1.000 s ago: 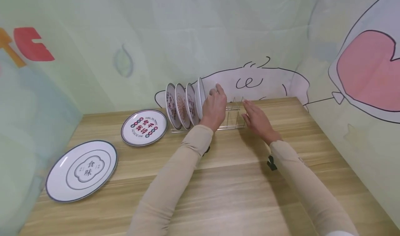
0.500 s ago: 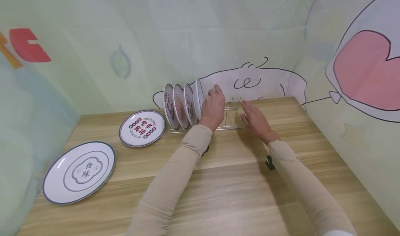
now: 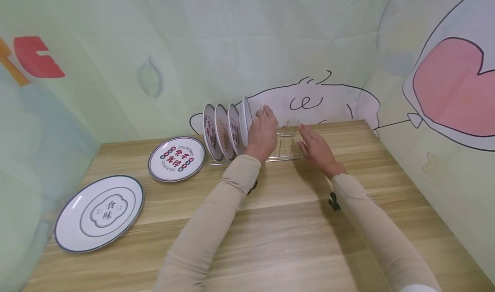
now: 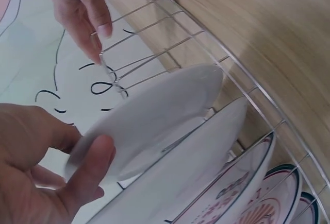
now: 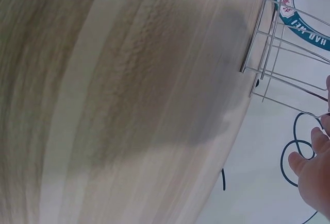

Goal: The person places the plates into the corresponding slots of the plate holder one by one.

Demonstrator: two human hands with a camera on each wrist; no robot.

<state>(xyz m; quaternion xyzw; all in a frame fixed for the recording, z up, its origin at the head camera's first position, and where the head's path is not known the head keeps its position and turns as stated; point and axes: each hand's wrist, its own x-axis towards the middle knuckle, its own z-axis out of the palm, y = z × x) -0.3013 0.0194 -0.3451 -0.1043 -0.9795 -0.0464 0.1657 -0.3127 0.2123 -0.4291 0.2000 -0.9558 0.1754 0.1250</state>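
Wooden table (image 3: 294, 240) fills the lower frame; centrally, my left hand (image 3: 263, 134) pinches a plate (image 4: 149, 118), apparently seating it in the rack (image 3: 285, 157); right hand (image 3: 318, 149) straight-fingered at its end; likely next: gentle release.

Chinese characters and Latin capitals
The large blue-rimmed plate (image 3: 99, 214) reads 食味; the smaller flat-lying plate (image 3: 176, 159) reads 食不我待, its fine print illegible; the teal-rimmed plate (image 5: 312, 1) bears apparently HAO WEI; the red backdrop letter (image 3: 31, 56) resembles C.
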